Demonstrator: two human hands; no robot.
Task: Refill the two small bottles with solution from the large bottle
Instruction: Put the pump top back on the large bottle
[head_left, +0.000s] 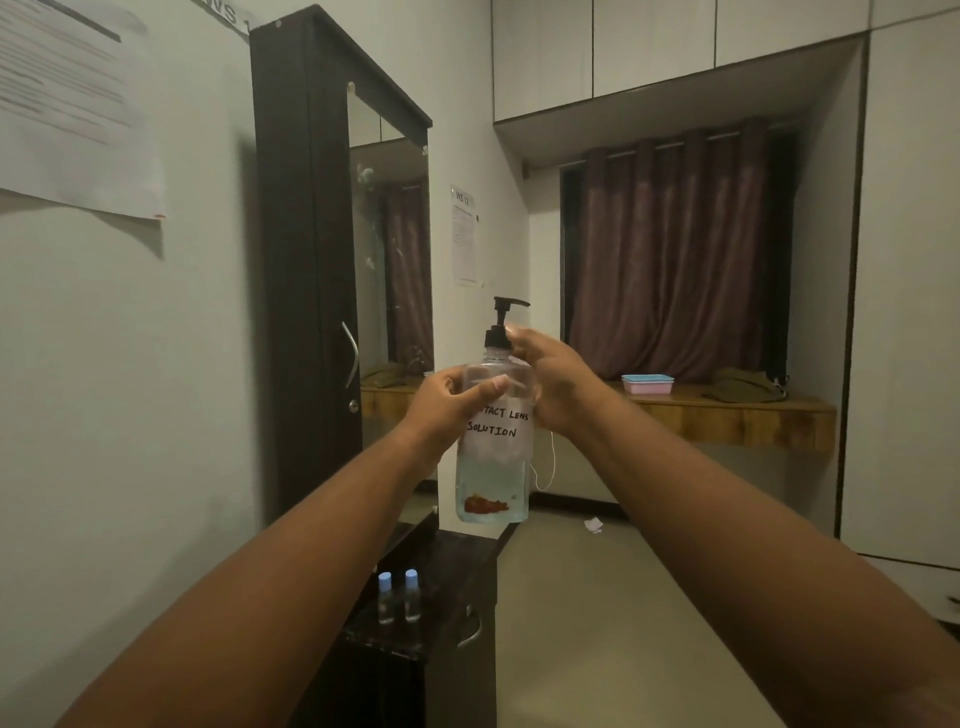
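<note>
I hold a large clear pump bottle (492, 467) up in the air; its white label reads "contact lens solution" and liquid fills its lower part. My left hand (447, 402) grips the bottle's upper body from the left. My right hand (550, 379) wraps the bottle's shoulder from the right, its fingertips at the collar of the black pump (501, 322). Far below, two small clear bottles with blue caps (385, 597) (412, 595) stand upright side by side on a dark cabinet top (447, 571).
A tall dark wardrobe with a mirror (322, 291) stands against the left wall. A wooden shelf (727, 410) under the curtained window carries a pink-and-blue box (647, 383) and an olive cloth. A crumpled paper scrap (593, 525) lies on the floor.
</note>
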